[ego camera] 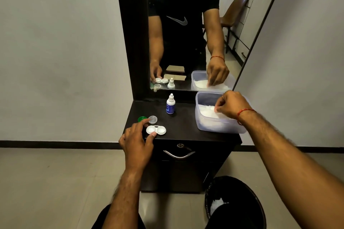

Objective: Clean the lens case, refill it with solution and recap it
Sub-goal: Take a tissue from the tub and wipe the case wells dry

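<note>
Left hand (136, 145) lies open, thumb touching the white, uncapped twin-well lens case (157, 129). Right hand (232, 105) pinches tissue (206, 110) inside the tub (219, 128).

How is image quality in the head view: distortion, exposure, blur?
Head view: wide-angle distortion tilts the mirror frame; light dim, soft; tissues blow out white where the right hand pinches one; clear cap by the left hand is faint against the dark cabinet top.

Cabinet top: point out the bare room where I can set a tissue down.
Widest bare patch of the cabinet top: between the lens case and the tissue tub, in front of the solution bottle. A smaller one lies behind the green cap and clear cap, left of the bottle. Crowded: left front, around caps, case and left hand.
</note>
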